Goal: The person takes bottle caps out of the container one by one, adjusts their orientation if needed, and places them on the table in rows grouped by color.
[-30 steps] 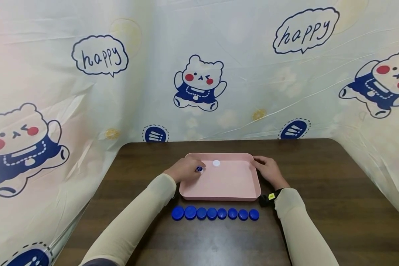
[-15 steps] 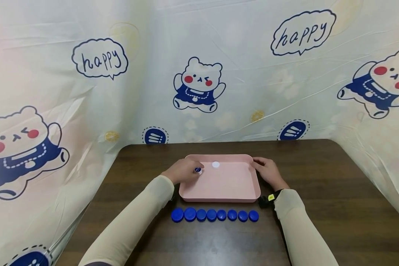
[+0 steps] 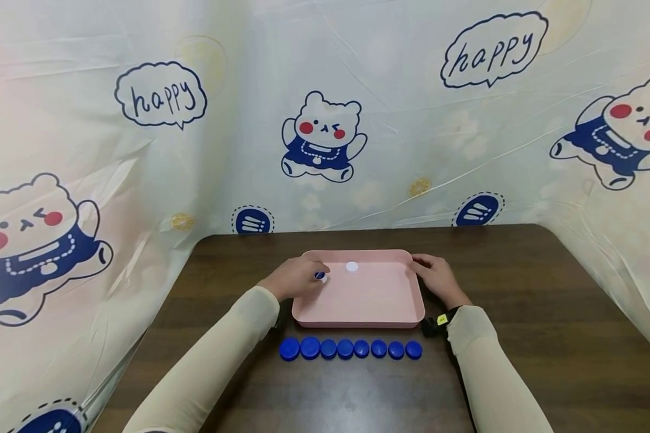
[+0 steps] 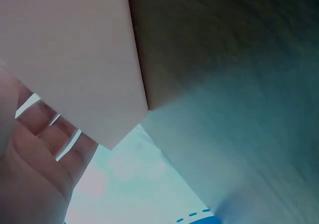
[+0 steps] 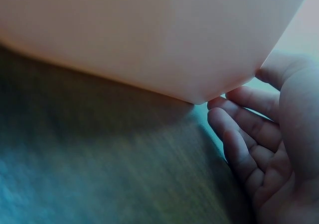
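Note:
My left hand reaches over the left wall of the pink tray and pinches a small round blue-and-white piece, like a bottle cap, low over the tray floor. Whether the piece touches the floor I cannot tell. A flat white disc lies inside near the back wall. At the right rim my right hand grips the tray near its far corner, with several fingers outside the wall in the right wrist view. The left wrist view shows the tray's outer wall hiding the left fingertips and the piece.
Several blue caps stand in a row along the tray's near side, the two leftmost larger. Brown wooden table surrounds the tray. A printed curtain hangs behind the far edge.
My left hand has drifted slightly left with the small blue-and-white piece between its fingers. The right hand, the tray, the white disc and the row of caps stay in place.

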A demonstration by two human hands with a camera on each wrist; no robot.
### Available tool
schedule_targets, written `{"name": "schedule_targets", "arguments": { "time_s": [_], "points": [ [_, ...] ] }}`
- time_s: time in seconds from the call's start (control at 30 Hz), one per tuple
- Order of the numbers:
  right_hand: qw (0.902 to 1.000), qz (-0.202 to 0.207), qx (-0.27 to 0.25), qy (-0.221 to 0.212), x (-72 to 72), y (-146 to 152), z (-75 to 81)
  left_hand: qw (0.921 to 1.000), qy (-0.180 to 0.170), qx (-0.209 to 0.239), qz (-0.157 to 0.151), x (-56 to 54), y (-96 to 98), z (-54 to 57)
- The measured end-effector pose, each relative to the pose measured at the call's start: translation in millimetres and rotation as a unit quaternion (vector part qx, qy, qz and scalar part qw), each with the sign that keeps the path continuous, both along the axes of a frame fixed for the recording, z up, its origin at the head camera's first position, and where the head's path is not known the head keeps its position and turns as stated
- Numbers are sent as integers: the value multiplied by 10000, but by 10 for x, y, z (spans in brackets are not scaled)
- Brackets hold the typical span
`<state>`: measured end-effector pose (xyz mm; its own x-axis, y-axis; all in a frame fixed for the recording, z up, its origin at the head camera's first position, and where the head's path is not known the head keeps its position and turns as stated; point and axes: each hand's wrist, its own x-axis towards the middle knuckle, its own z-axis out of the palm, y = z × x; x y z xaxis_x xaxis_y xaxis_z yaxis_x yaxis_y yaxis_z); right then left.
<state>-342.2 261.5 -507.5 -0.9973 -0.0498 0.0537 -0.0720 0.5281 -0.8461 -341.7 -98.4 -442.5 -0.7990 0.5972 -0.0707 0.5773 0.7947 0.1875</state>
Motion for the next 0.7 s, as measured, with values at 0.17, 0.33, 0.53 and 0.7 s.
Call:
{"name": "schedule_targets", "arguments": {
  "time_s": [0.17, 0.33, 0.53, 0.7],
  "points": [
    [10000, -29, -29, -76, -16, 10, 4, 9997, 175, -60, -158, 53, -11, 53],
    [9999, -51, 4, -93, -12, 5, 9, 9988, 370, -86, -312, 114, -21, 108],
    [9999, -68, -31, -84, -7, 8, 4, 9980, 469, -27, -413, 207, -38, 177],
    [9999, -29, -59, -138, -9, 4, 7, 9983, 447, -57, -382, 290, -73, 237]
  ]
}}
